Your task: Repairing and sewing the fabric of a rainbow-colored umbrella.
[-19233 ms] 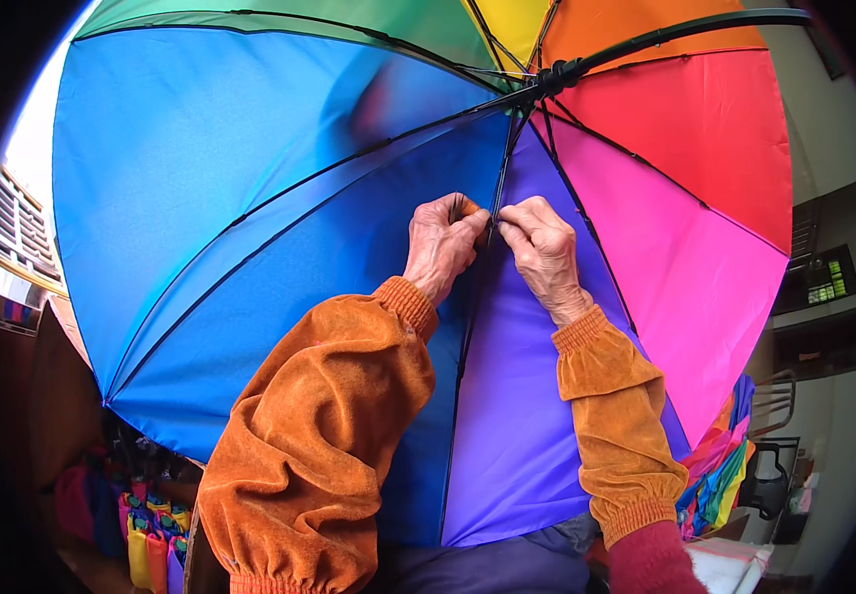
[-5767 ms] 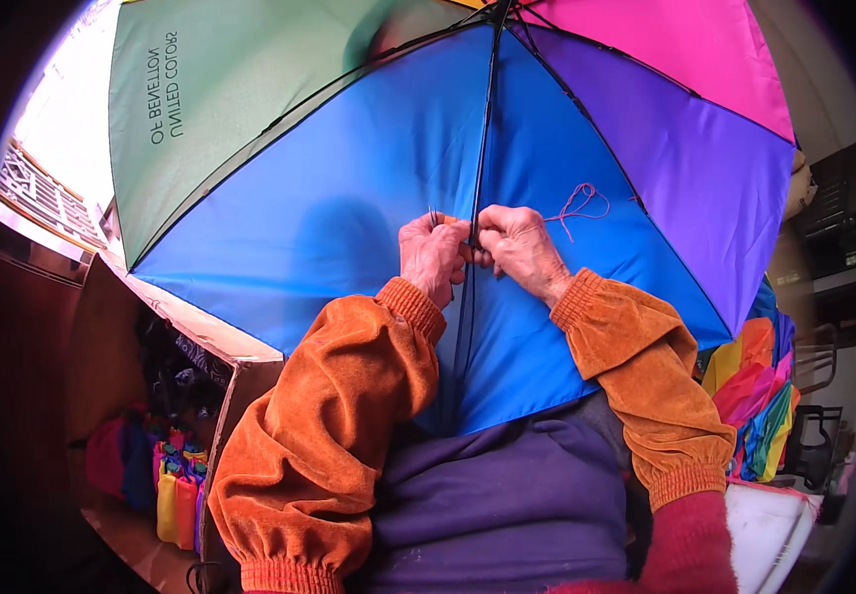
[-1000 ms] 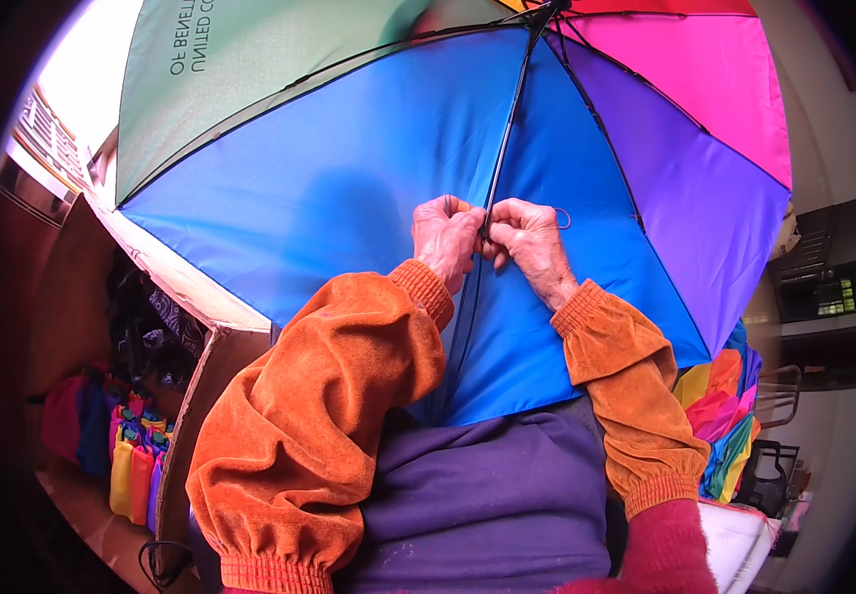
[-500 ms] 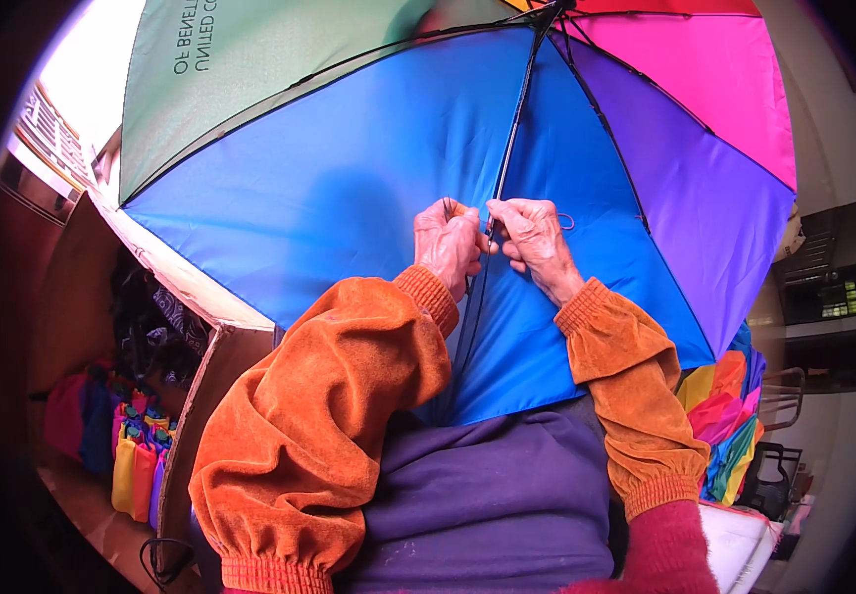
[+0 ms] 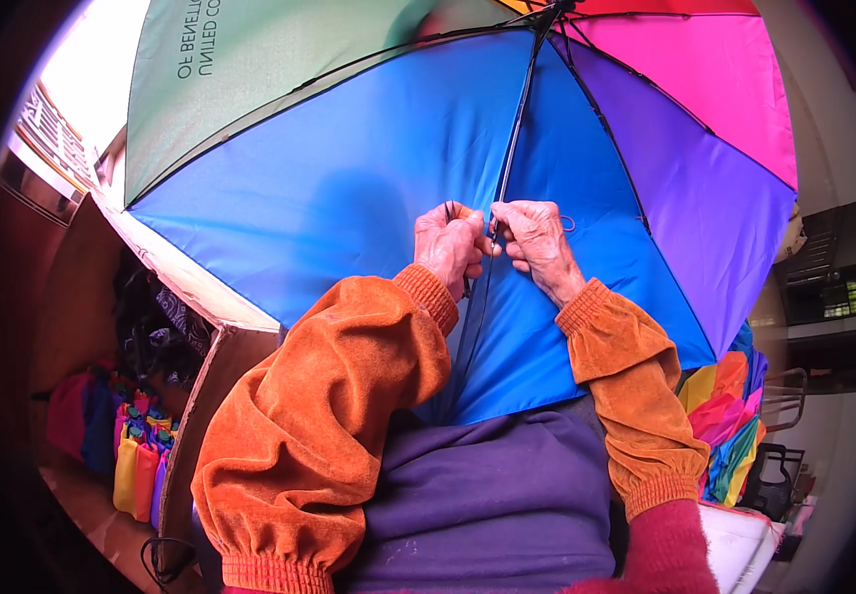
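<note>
An opened umbrella with green, blue, purple and pink panels, its inside facing me, fills the upper middle; its blue panel (image 5: 349,198) lies behind my hands. A dark rib (image 5: 514,148) runs down from the hub (image 5: 553,10) to my fingertips. My left hand (image 5: 446,243) is closed, thumb and fingers pinching at the rib; a thin dark thing shows by its knuckles, too small to name. Close beside it, my right hand (image 5: 539,247) pinches the same rib from the right. A thin reddish thread loop (image 5: 568,224) sticks out past the right hand. Their fingers hide the exact grip point.
At lower left, several folded colourful umbrellas (image 5: 136,465) stand beside a brown board edge (image 5: 195,426). More rainbow-coloured fabric (image 5: 730,426) lies at the right, above a white surface (image 5: 735,544). Purple cloth (image 5: 487,495) covers my lap, and a black chair (image 5: 772,480) is farther right.
The umbrella's left side has shifted very slightly to the right. Both hands keep their pinch at the rib, almost unmoved.
</note>
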Available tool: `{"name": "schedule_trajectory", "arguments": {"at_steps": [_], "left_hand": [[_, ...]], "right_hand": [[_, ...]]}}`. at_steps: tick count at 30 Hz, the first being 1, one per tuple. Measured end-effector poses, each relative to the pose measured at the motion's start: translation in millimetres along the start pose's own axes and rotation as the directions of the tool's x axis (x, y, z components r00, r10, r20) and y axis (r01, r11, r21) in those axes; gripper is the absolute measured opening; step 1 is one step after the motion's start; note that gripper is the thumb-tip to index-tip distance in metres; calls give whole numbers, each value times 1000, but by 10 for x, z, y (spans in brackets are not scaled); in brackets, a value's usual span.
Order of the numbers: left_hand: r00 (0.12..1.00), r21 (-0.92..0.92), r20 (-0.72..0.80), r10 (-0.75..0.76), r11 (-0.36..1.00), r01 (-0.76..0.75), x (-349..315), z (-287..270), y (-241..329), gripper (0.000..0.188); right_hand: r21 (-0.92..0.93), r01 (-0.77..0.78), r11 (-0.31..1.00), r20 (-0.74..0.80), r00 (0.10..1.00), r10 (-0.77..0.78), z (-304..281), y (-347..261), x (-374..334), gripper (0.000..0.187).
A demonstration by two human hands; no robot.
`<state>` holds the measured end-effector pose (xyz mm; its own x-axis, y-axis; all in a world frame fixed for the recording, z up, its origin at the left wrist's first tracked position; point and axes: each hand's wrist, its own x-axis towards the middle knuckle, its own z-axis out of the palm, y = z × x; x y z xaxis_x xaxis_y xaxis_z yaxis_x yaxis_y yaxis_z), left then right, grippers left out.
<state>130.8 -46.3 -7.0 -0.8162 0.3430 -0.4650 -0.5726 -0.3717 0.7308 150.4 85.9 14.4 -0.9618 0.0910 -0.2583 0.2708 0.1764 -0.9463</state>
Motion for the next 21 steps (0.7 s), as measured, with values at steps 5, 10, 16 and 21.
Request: {"name": "schedule_trajectory", "arguments": {"at_steps": [5,10,16,21], "left_hand": [[999,43,38,15,999,-17,1,6,-1,10],[999,134,22,42,990,-45,22,36,-27,10],[998,103,63,22,994,-28,83,-23,-47,9],[997,85,75,-4,996,-3,96,-30,-26,9]], "right_hand": [[4,-2,1000,19,1000,2,-10,-8,-6,31],[-15,36,999,41,999,-35,-72,-8,-5,25],[-214,77,974,47,997,-68,-198,-85,-32,12],[-441,294,848,91,954,-284,-208,-9,-2,7]]}}
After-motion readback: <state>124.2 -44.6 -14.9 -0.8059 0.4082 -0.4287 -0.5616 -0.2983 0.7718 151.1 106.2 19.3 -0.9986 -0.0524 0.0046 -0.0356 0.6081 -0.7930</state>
